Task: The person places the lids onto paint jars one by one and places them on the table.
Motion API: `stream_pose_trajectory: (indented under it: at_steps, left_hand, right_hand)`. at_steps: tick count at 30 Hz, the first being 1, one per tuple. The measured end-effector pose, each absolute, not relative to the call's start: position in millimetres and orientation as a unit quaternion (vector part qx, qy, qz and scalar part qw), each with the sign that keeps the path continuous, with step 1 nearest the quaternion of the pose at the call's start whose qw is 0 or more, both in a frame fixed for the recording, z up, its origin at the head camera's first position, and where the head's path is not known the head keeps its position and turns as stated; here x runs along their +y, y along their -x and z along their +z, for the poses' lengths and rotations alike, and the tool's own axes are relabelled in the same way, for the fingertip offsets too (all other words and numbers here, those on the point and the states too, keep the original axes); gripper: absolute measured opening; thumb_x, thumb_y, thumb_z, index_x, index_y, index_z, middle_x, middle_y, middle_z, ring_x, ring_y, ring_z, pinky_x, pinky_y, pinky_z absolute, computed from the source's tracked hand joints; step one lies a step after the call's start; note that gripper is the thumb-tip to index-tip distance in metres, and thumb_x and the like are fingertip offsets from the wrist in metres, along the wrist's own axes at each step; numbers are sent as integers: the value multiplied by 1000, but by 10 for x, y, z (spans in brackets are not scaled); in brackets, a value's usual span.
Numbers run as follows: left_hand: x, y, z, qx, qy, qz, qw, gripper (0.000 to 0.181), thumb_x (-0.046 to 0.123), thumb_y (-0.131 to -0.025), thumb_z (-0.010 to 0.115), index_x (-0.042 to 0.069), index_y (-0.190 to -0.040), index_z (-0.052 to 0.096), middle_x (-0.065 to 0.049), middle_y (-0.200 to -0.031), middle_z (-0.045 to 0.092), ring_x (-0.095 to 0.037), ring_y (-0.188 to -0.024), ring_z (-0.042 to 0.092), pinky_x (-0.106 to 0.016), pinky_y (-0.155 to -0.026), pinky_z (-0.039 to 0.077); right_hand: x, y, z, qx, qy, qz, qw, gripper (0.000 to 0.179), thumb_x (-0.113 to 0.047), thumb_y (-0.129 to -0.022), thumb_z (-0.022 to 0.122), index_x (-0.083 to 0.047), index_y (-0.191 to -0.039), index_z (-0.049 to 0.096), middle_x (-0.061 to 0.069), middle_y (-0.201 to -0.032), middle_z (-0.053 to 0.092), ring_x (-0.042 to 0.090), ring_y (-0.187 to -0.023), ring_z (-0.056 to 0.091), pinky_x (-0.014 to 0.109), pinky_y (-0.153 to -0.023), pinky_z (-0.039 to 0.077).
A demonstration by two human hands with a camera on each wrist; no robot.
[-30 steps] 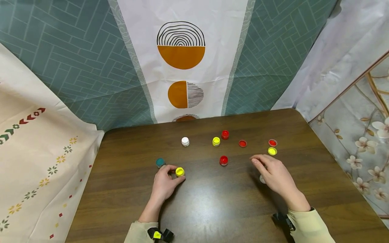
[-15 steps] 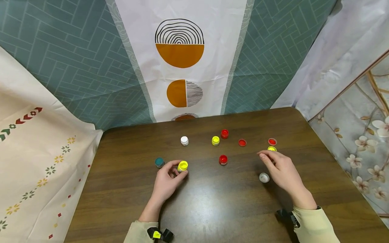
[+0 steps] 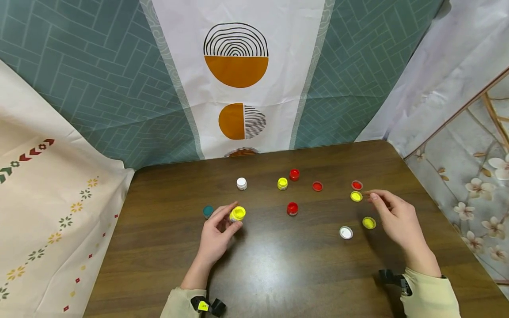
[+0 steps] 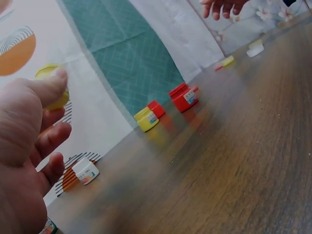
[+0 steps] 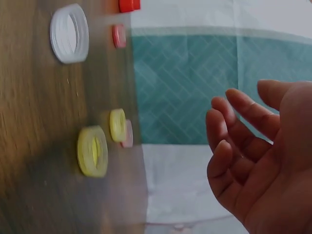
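Note:
My left hand [image 3: 216, 236] pinches a small open yellow paint jar [image 3: 237, 214] between thumb and fingers, raised off the table. Just behind that hand stands a teal paint jar [image 3: 207, 211], partly covered by it. To the right, my right hand [image 3: 399, 218] hovers above the table with nothing in it, its fingers loosely bent in the right wrist view. Nearest to it lies a yellow lid [image 3: 369, 223]. A white lid [image 3: 346, 232], a second yellow lid [image 3: 356, 196] and a red lid [image 3: 357, 185] lie close by.
Farther back stand a white jar [image 3: 241, 184], a yellow jar [image 3: 282, 184] and a red jar [image 3: 294, 175]. Another red jar [image 3: 292, 209] stands mid-table, and a red lid [image 3: 317, 186] lies behind it. Patterned cloths [image 3: 346, 88] hang behind the brown table [image 3: 278, 265].
My left hand has lifted the yellow jar off the table. The right hand has moved right, and the white lid and nearer yellow lid now show fully.

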State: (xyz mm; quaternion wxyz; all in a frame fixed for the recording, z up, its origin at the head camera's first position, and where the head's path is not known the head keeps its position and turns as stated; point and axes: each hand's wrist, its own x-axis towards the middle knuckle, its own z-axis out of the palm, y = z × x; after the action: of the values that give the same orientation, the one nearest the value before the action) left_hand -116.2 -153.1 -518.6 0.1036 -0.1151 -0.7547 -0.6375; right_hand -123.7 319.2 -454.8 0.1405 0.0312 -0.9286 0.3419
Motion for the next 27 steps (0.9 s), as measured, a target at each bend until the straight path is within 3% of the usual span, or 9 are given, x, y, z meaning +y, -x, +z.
stream_pose_trajectory:
  at_steps: [5,7,9,11,14,16,21,27]
  left_hand:
    - [-1528,1145,-5174,-754,95,-642,107,42,0,-85,89,9,-124,75,-6,-93,67,-17,-76,56,-25,-67,46]
    - [-1530,1143,-5173,-754,93,-641,109,41,0,-85,89,10,-122,76,-7,-93,67,-16,-76,56,-25,-67,46]
    - [-1533,1144,-5176,-753,96,-642,110,41,-1,-85,89,9,-123,77,-7,-96,68,-16,-77,56,-24,-67,47]
    - [-1536,1145,-5178,-751,101,-643,111,40,-1,-86,88,8,-124,77,-7,-102,70,-16,-79,57,-23,-67,47]
    - [-1535,1149,-5173,-747,110,-646,109,39,-2,-89,85,6,-126,76,-8,-111,71,-16,-82,58,-21,-69,48]
    - [-1534,1149,-5169,-744,115,-649,107,38,-3,-91,82,4,-128,75,-9,-115,71,-16,-84,58,-21,-71,48]
    - [-1533,1145,-5166,-733,128,-661,101,37,-6,-93,78,1,-129,74,-12,-119,71,-16,-87,58,-22,-75,50]
    - [-1533,1132,-5169,-731,134,-662,97,39,-7,-90,81,3,-127,75,-8,-115,71,-16,-85,58,-22,-71,49]
  right_hand:
    - [3318,1187,-4530,-933,-7,336,127,34,-31,-114,54,-6,-128,73,17,-110,77,-16,-86,53,14,-70,45]
    - [3361,1171,-4537,-935,-3,334,119,35,-32,-114,54,-6,-129,73,17,-110,77,-17,-86,53,14,-71,45]
    - [3403,1155,-4552,-938,1,329,105,36,-33,-114,55,-6,-130,73,18,-112,77,-9,-90,59,18,-72,46]
    - [3439,1145,-4569,-942,4,326,81,39,-36,-113,55,-6,-133,70,19,-118,75,7,-98,66,27,-77,51]
    - [3486,1134,-4625,-948,2,317,34,44,-38,-112,57,-4,-139,65,23,-126,71,37,-110,68,48,-84,55]
    - [3513,1131,-4669,-952,-3,307,-1,50,-38,-111,60,0,-143,61,29,-133,65,49,-115,63,62,-86,53]
    - [3547,1127,-4771,-960,-19,273,-57,61,-34,-103,75,5,-145,56,37,-140,56,55,-121,58,70,-92,49]
    - [3530,1133,-4855,-963,-33,258,-68,65,-27,-93,85,8,-141,58,39,-133,57,55,-117,58,71,-93,47]
